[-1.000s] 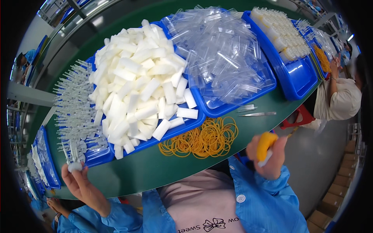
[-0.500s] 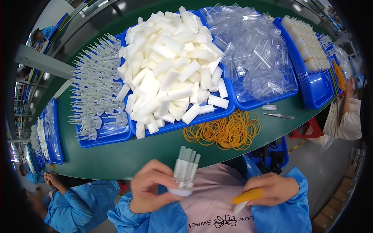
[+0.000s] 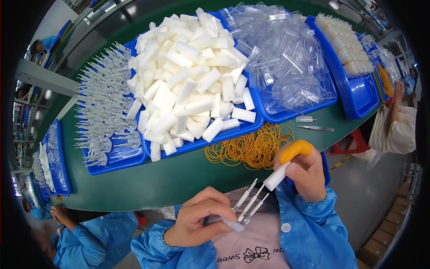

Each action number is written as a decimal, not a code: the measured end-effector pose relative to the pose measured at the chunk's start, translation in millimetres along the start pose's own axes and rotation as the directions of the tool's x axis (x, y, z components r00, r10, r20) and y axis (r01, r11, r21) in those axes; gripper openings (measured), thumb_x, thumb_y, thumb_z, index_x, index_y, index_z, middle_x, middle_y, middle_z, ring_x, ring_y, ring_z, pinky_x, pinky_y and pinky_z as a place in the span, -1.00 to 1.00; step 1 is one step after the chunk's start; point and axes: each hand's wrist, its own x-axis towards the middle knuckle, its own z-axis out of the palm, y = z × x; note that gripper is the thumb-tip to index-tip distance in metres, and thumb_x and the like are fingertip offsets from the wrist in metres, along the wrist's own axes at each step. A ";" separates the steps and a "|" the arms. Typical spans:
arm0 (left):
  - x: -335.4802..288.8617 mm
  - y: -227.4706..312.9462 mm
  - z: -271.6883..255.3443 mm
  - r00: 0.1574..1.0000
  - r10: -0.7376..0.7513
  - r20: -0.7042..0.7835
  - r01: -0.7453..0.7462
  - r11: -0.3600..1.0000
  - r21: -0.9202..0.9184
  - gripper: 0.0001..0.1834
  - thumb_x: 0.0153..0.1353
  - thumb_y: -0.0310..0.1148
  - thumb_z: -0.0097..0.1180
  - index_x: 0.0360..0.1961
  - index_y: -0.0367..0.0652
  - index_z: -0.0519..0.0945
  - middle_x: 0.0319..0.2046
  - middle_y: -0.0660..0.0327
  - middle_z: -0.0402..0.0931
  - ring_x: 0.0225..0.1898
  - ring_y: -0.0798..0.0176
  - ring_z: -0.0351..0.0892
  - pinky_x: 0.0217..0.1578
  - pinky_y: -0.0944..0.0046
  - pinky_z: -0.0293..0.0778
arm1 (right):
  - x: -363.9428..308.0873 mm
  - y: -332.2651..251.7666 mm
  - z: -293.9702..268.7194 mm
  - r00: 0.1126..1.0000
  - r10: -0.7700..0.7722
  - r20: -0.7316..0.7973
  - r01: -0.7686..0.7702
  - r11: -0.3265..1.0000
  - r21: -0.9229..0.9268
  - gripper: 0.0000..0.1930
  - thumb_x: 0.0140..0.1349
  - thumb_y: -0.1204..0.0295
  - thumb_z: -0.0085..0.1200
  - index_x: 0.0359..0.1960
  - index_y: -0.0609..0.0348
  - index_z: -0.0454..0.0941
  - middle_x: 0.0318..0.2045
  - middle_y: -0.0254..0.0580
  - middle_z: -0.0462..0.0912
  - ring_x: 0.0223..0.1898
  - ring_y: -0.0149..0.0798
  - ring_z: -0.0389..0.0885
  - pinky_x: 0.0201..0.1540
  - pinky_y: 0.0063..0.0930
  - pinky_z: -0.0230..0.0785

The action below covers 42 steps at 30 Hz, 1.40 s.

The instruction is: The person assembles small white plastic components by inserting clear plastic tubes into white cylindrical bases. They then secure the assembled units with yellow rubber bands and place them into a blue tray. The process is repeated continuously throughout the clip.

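My left hand (image 3: pixel 202 219) pinches the round base of a pale plastic pronged part (image 3: pixel 244 207). Its thin prongs slant up to the right. My right hand (image 3: pixel 307 172), with a yellow finger cot (image 3: pixel 295 151) on one finger, grips a white foam block (image 3: pixel 276 176). The block's lower end is close to the prong tips; whether it touches one I cannot tell. Beyond the hands, a blue tray is heaped with white foam blocks (image 3: pixel 188 94). Left of it, many similar pronged parts (image 3: pixel 107 103) fill another blue tray.
Orange rubber bands (image 3: pixel 251 145) lie on the green table (image 3: pixel 121 190). Clear plastic sleeves (image 3: pixel 286 62) fill a tray at the right, with tweezers (image 3: pixel 316 128) in front. Finished-looking white assemblies (image 3: pixel 345 42) stand in stacked trays beyond. Co-workers sit at left (image 3: pixel 94 235) and right (image 3: pixel 398 125).
My right hand has risen with the foam block, up to the prong tips. My left hand has moved right and tilted the pronged part from upright toward the right.
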 end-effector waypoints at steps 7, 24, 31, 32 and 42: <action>2.6 0.7 -3.5 0.995 -0.076 0.066 0.076 0.997 -0.007 -0.75 -0.02 -0.58 0.29 -0.25 -0.24 0.62 -0.27 0.16 0.44 -0.28 0.32 0.44 -0.30 0.41 0.33 | 4.2 5.5 -3.0 0.992 -0.009 0.127 0.015 0.999 -0.048 -0.84 0.06 0.60 0.13 -0.29 0.27 0.50 -0.29 -0.22 0.54 -0.21 -0.34 0.48 -0.11 -0.46 0.32; -24.7 -25.5 -11.3 0.743 0.230 -0.629 -0.187 0.973 0.136 -0.69 -0.16 -0.66 0.32 -0.36 -0.25 0.50 -0.30 0.09 0.43 -0.32 0.33 0.46 -0.27 0.35 0.44 | 60.5 -19.2 60.7 0.819 -0.345 0.457 0.540 0.197 -0.818 -0.67 -0.09 0.39 0.26 -0.20 0.13 0.60 -0.20 -0.25 0.51 -0.19 -0.18 0.44 -0.12 -0.32 0.23; -31.1 -20.8 -28.0 0.648 0.218 -0.730 -0.213 0.972 0.102 -0.75 0.05 -0.51 0.22 -0.27 -0.25 0.42 -0.28 0.16 0.39 -0.35 0.30 0.49 -0.36 0.37 0.51 | 92.3 8.4 68.5 0.834 -0.209 0.511 0.525 0.015 -0.851 -0.74 -0.05 0.42 0.23 -0.26 0.10 0.58 -0.26 -0.26 0.45 -0.17 -0.19 0.40 -0.09 -0.35 0.19; -32.1 -21.0 -28.9 0.645 0.214 -0.734 -0.210 0.973 0.099 -0.75 0.05 -0.51 0.22 -0.27 -0.25 0.43 -0.27 0.16 0.38 -0.33 0.29 0.48 -0.35 0.35 0.50 | 92.3 8.2 68.7 0.843 -0.193 0.502 0.516 0.029 -0.856 -0.75 -0.04 0.42 0.22 -0.26 0.10 0.58 -0.26 -0.25 0.44 -0.17 -0.20 0.39 -0.08 -0.35 0.18; -36.5 -19.1 -30.3 0.794 0.457 -0.401 -0.216 0.829 0.516 -0.80 -0.16 -0.64 0.26 -0.42 -0.22 0.64 -0.33 0.11 0.55 -0.30 0.15 0.52 -0.32 0.28 0.46 | 71.1 -15.0 55.8 0.979 -0.071 0.192 0.125 0.950 -0.285 -0.68 0.24 0.41 0.04 -0.01 0.30 0.48 -0.24 -0.20 0.59 -0.21 -0.33 0.56 -0.14 -0.52 0.38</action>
